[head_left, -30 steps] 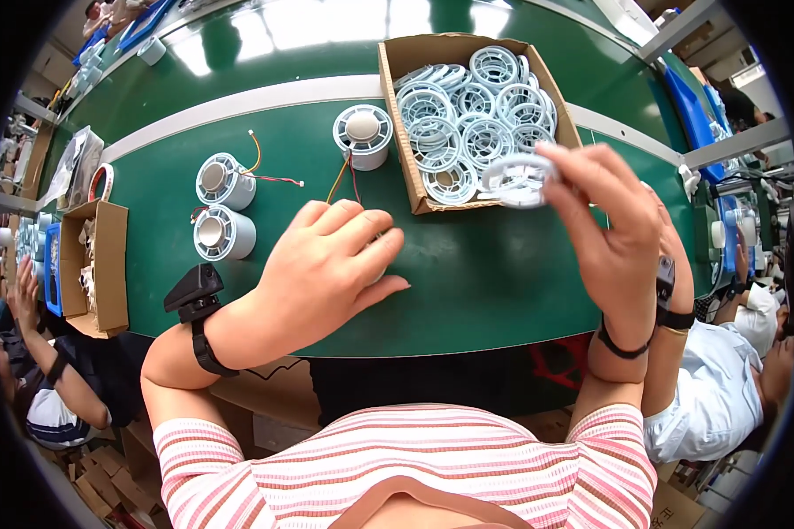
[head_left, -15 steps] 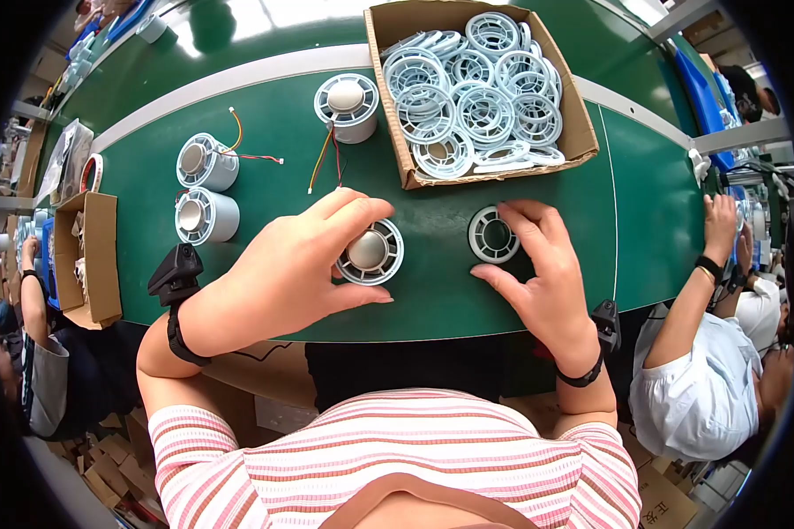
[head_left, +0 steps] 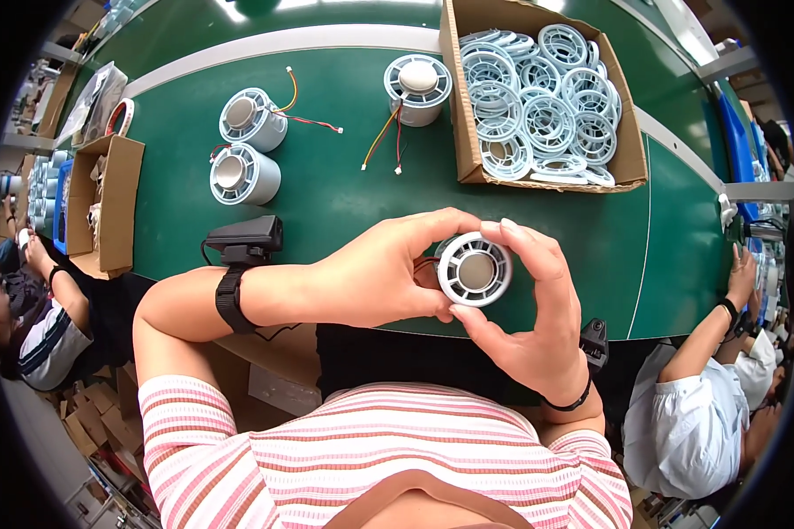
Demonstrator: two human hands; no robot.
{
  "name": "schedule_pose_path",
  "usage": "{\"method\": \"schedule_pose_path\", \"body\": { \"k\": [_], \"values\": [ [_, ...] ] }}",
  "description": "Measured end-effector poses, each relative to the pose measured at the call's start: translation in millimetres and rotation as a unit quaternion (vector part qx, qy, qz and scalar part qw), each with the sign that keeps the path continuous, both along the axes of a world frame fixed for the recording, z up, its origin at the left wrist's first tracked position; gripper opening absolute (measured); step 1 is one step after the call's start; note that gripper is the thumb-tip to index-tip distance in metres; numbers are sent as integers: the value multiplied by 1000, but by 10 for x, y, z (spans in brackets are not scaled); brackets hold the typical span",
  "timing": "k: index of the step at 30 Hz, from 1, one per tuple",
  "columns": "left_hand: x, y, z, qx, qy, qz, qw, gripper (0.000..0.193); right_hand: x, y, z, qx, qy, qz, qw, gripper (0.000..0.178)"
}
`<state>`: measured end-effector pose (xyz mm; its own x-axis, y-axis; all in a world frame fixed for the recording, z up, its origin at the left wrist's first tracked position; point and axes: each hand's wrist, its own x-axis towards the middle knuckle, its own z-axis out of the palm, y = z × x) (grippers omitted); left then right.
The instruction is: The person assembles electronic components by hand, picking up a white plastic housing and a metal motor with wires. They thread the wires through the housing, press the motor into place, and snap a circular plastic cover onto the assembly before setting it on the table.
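Observation:
A light-blue cylindrical unit with a silver domed centre (head_left: 476, 271) is between my two hands, above the table's front part. My left hand (head_left: 384, 275) is closed around its left side, where red wires show. A pale spoked ring (head_left: 478, 300) lies over the unit's face. The fingers and thumb of my right hand (head_left: 538, 304) curl around the ring's right side. Whether the ring is fully seated cannot be seen. Two similar units (head_left: 253, 119) (head_left: 244, 174) stand at the left, and another unit (head_left: 417, 93) with loose wires stands farther back.
An open cardboard box (head_left: 464, 123) full of pale-blue rings (head_left: 549, 123) sits at the back right. To the far left are a smaller cardboard box (head_left: 122, 212) and a roll of tape (head_left: 117, 117). Other people work on both sides; one person's arm (head_left: 692, 342) reaches in at right.
My right hand has brought the ring leftward onto the unit. My left hand has moved right with the unit and closed around it. The view has shifted.

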<state>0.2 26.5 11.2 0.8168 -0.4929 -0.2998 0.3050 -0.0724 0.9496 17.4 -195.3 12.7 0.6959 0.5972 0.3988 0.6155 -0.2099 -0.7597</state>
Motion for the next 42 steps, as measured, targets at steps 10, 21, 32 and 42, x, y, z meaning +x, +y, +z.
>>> {"method": "schedule_pose_path", "body": {
  "k": [10, 21, 32, 42],
  "values": [
    [33, -6, -72, -61, 49, -15, 997, 70, 40, -47, -54, 25, 82, 30, 996, 80],
    [124, 81, -14, -141, 186, -24, 972, 63, 117, -141, 28, -62, 53, 31, 996, 71],
    [78, 62, 6, -104, 106, -5, 989, 60, 33, -69, -29, -111, -86, -18, 990, 70],
    [-399, 715, 603, 679, -416, 143, 588, 44, 271, -875, 88, -244, -165, -198, 935, 56]
  ]
}}
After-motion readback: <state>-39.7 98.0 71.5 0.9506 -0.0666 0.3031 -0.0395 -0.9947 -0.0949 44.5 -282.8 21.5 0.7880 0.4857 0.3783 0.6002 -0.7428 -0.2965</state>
